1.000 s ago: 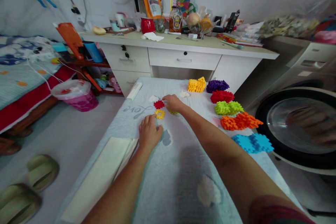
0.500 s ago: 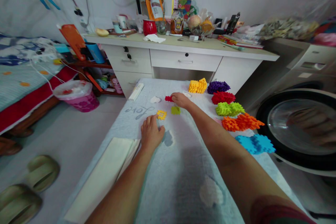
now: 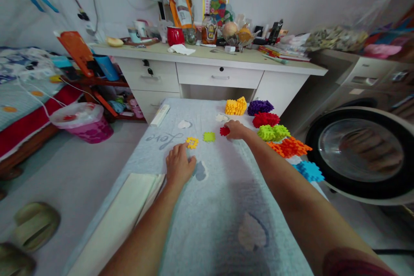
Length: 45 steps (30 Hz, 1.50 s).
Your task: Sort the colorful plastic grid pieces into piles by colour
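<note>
On the cloth-covered table my left hand [image 3: 179,164] rests with fingers stretched and thumb apart, its fingertips beside a yellow notched square tile [image 3: 192,142] that has openings in its middle. A solid lime-green tile [image 3: 208,136] lies flat to the right of the yellow one. Farther right, my right hand [image 3: 236,130] pinches a red tile [image 3: 224,131], low over the cloth; the fingers cover part of it. Whether the red tile touches the cloth I cannot tell.
Stacks of interlocking tiles line the table's right side: yellow [image 3: 236,106], purple [image 3: 260,107], red [image 3: 265,119], lime [image 3: 274,132], orange [image 3: 295,146], blue [image 3: 309,171]. A white remote [image 3: 160,115] and folded pale cloth [image 3: 131,207] lie left. Behind stands a desk [image 3: 220,75]; a washing machine [image 3: 362,155] stands right.
My right hand has carried the red tile to the right, past the lime-green tile, which now shows fully. My left hand stays by the yellow tile. The whole view has shifted slightly.
</note>
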Each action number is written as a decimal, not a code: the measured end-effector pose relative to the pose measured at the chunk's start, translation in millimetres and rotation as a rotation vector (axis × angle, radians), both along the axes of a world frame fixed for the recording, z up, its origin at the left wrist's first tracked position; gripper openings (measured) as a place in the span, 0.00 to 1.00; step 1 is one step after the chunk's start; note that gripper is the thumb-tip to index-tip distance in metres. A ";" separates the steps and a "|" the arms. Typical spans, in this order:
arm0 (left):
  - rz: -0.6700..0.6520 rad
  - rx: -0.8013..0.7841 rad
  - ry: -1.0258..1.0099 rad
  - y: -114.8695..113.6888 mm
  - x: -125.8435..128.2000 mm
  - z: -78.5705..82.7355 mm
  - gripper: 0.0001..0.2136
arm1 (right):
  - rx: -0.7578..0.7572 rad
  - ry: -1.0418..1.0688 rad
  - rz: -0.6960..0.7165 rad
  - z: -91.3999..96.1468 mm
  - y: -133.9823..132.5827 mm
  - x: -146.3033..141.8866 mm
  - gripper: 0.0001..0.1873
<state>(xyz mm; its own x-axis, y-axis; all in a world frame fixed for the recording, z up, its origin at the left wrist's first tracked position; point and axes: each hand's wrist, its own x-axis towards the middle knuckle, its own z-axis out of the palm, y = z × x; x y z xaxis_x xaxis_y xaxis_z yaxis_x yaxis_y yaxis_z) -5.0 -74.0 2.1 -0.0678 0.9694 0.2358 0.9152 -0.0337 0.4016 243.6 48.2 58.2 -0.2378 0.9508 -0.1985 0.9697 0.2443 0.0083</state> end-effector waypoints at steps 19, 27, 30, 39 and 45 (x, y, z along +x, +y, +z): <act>-0.002 -0.012 0.006 1.7 0.8 -2.3 0.22 | 0.159 -0.039 -0.329 54.8 28.8 163.5 0.22; -0.007 -0.005 0.022 2.0 -0.1 -3.6 0.22 | 0.191 0.008 -0.350 58.5 24.8 170.3 0.26; -0.008 -0.005 0.030 2.0 -0.2 -3.3 0.22 | 0.291 0.044 -0.285 59.6 20.1 154.8 0.26; -0.004 -0.009 0.005 0.8 0.7 -0.9 0.22 | 0.076 0.276 0.143 4.6 -11.8 19.3 0.19; -0.003 -0.014 0.000 0.0 0.3 0.6 0.23 | 0.136 0.285 0.187 -29.5 -21.6 -47.4 0.27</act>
